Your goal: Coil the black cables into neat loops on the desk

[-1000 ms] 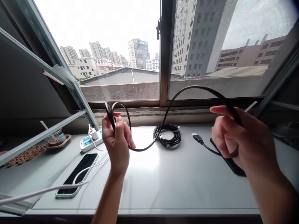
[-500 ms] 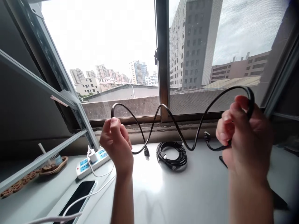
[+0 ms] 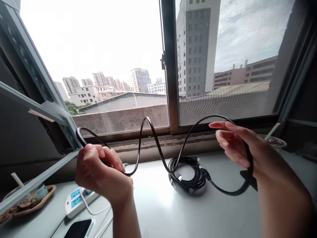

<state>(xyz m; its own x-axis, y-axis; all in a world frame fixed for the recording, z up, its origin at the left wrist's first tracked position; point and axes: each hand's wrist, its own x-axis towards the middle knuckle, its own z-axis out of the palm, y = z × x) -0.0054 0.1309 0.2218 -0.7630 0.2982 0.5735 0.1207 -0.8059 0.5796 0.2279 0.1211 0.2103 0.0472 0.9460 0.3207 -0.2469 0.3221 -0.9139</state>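
Observation:
A black cable hangs in wavy loops between my hands, above the table. My left hand is closed around it at the left, with one loop standing up over the thumb. My right hand has its index finger stretched out and the other fingers loosely bent. The cable passes behind those fingers and down across the palm. Its plug dangles at the right edge of a coiled black cable on the table. The coil shows a light metal plug end at its left.
A white power strip and a phone with white cords lie at the left. Near the shelf frame sits a brown tray. A lidded cup with a straw stands behind my right hand. The window closes off the back.
My left hand has moved left and down; the right one has lowered and its fingers have loosened. The dangling plug now overlaps the coil. The view has shifted slightly.

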